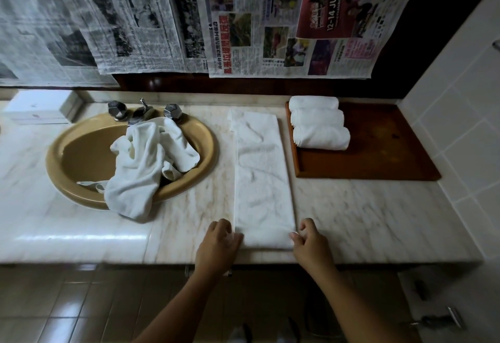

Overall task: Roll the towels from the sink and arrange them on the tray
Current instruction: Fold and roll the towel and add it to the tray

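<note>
Left hand (pixel 219 242) and right hand (pixel 311 245) pinch the near corners of the folded towel (pixel 262 180) at the counter's (pixel 365 220) front edge, not yet rolled. Three rolled towels (pixel 318 124) sit in the tray's (pixel 378 153) far-left corner — a crumpled heap (pixel 146 158) lies in the sink (pixel 78 158)

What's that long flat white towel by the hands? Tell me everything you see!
The flat towel is white, soft-looking terry cloth, folded into a long narrow strip with a few wrinkles. It lies flat on the marble counter, between the sink and the wooden tray, running from the near edge toward the wall. The left hand and right hand each hold a near corner.
</note>
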